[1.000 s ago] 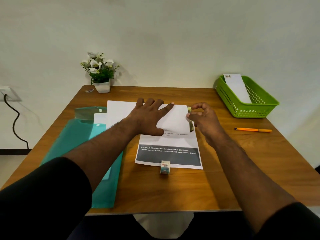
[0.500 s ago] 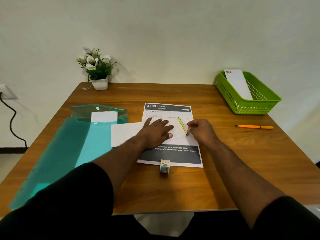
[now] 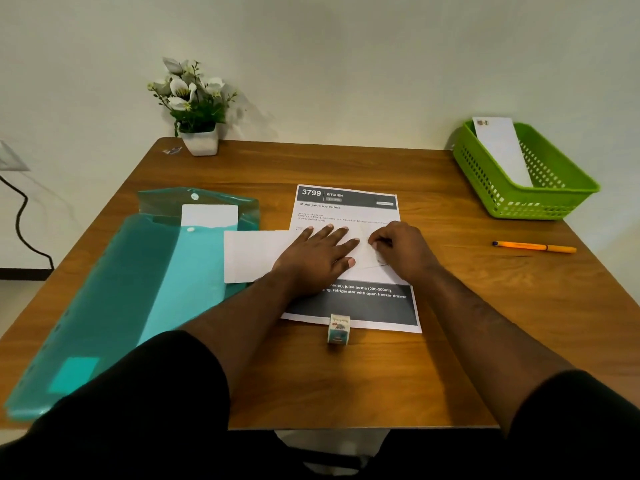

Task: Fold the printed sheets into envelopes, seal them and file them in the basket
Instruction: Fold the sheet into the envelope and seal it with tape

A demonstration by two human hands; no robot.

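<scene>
On the table [image 3: 450, 341], the far-right basket [image 3: 540, 202] holds one filed envelope. A printed sheet [image 3: 349, 209] remains unfolded. Left hand [image 3: 317, 256], fingers spread, flattens the envelope [image 3: 254, 256]; right hand [image 3: 398, 249] pinches its end, sealing unfinished.

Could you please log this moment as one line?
left hand flat on envelope | right hand pressing flap | basket holds one

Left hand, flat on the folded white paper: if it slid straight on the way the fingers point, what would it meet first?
The left hand points away and slightly right, so its fingers would likely slide onto the printed sheet with the dark 3799 header, then bare wooden table.
</scene>
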